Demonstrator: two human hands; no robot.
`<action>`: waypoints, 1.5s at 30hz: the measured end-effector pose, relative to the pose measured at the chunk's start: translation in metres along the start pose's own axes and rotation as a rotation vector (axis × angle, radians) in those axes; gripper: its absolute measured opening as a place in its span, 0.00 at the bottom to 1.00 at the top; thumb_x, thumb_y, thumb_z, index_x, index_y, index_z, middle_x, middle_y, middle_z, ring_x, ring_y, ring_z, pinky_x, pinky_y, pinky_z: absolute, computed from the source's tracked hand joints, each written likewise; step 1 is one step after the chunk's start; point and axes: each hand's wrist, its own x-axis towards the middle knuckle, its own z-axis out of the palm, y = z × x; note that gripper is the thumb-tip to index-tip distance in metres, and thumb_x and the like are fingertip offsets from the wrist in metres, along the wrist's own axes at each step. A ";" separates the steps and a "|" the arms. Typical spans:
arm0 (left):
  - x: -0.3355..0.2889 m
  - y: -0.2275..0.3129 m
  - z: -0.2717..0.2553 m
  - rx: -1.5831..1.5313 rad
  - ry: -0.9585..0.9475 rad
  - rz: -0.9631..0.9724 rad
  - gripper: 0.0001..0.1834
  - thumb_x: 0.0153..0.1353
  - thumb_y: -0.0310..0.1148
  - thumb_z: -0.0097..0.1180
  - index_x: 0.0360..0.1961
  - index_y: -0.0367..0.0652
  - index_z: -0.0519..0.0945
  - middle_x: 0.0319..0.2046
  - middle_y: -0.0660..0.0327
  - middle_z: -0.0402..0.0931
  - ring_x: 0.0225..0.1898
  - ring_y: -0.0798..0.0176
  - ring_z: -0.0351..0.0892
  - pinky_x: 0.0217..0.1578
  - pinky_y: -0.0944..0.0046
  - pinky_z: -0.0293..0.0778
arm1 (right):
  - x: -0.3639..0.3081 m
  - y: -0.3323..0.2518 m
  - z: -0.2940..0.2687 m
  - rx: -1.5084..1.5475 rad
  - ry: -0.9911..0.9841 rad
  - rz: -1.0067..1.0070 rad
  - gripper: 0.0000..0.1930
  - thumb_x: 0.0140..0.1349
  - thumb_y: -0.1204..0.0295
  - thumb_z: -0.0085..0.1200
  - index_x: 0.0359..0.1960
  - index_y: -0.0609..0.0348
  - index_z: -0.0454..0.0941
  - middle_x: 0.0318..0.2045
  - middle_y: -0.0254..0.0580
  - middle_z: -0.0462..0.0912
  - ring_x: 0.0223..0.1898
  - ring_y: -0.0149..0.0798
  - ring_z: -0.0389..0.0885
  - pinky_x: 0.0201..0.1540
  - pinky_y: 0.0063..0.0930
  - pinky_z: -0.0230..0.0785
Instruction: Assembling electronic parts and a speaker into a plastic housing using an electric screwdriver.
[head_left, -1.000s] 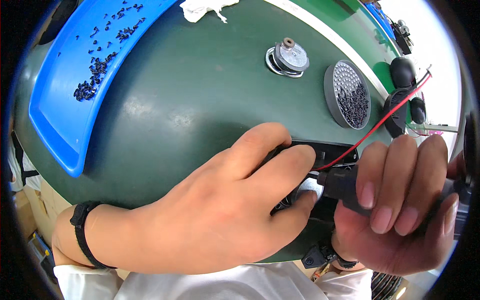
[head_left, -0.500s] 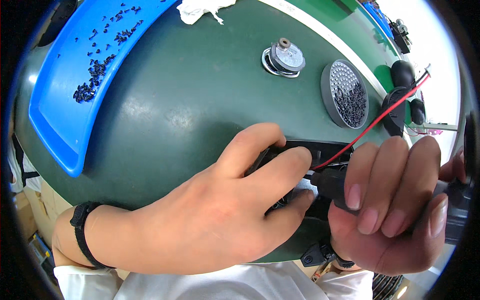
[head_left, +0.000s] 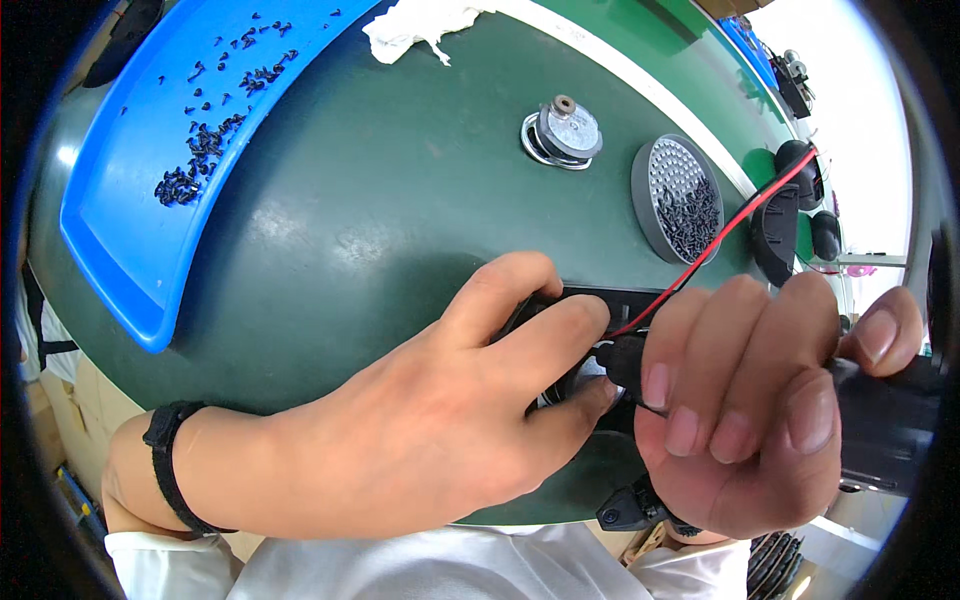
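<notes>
My left hand (head_left: 430, 400) is wrapped over a black plastic housing (head_left: 625, 300), steadying it on the green table. Part of a silvery round part (head_left: 592, 370) shows inside the housing, beneath my fingers. My right hand (head_left: 740, 410) grips a black power screwdriver (head_left: 885, 425), held almost level. Its nose points left into the housing, close to my left thumb and forefinger; the bit's tip is hidden. From the housing a red and black wire pair (head_left: 735, 225) rises toward the upper right.
A blue tray (head_left: 110, 270) with loose black screws lies at the left. Beyond the housing sit a loose speaker (head_left: 566, 132) and a round grey dish (head_left: 645, 205) of black screws. Black shells (head_left: 775, 235) stand at the right. A crumpled white cloth (head_left: 405, 28) lies at the far edge.
My right hand and the screwdriver have moved slightly left, and the fingers have shifted on the grip. The wire pair has swung left. My left hand stays on the housing.
</notes>
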 end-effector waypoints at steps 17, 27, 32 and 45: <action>0.010 0.008 -0.009 0.251 -0.038 -0.038 0.32 0.29 0.32 0.73 0.45 0.49 0.83 0.51 0.49 0.71 0.47 0.43 0.72 0.51 0.49 0.71 | -0.012 -0.064 -0.040 0.126 0.295 -0.171 0.13 0.61 0.75 0.52 0.21 0.51 0.63 0.18 0.29 0.65 0.21 0.24 0.66 0.33 0.19 0.61; 0.035 0.013 -0.006 0.327 -0.178 -0.124 0.34 0.28 0.34 0.72 0.46 0.44 0.82 0.40 0.53 0.75 0.40 0.48 0.74 0.42 0.54 0.73 | -0.042 -0.052 -0.046 0.009 0.209 -0.028 0.14 0.58 0.77 0.57 0.21 0.49 0.64 0.18 0.31 0.68 0.20 0.25 0.69 0.31 0.22 0.68; 0.029 0.001 0.005 0.351 -0.080 -0.016 0.33 0.27 0.33 0.72 0.43 0.43 0.83 0.42 0.51 0.75 0.41 0.47 0.74 0.42 0.53 0.73 | -0.047 -0.039 -0.037 0.065 0.281 0.139 0.12 0.64 0.73 0.51 0.23 0.51 0.63 0.19 0.34 0.69 0.21 0.26 0.69 0.36 0.22 0.70; 0.041 0.018 -0.003 0.366 -0.187 -0.102 0.29 0.25 0.32 0.71 0.39 0.47 0.84 0.45 0.50 0.73 0.42 0.46 0.74 0.40 0.54 0.74 | -0.046 -0.014 -0.016 0.110 0.326 -0.100 0.11 0.68 0.73 0.45 0.51 0.58 0.66 0.21 0.29 0.67 0.19 0.25 0.68 0.30 0.25 0.69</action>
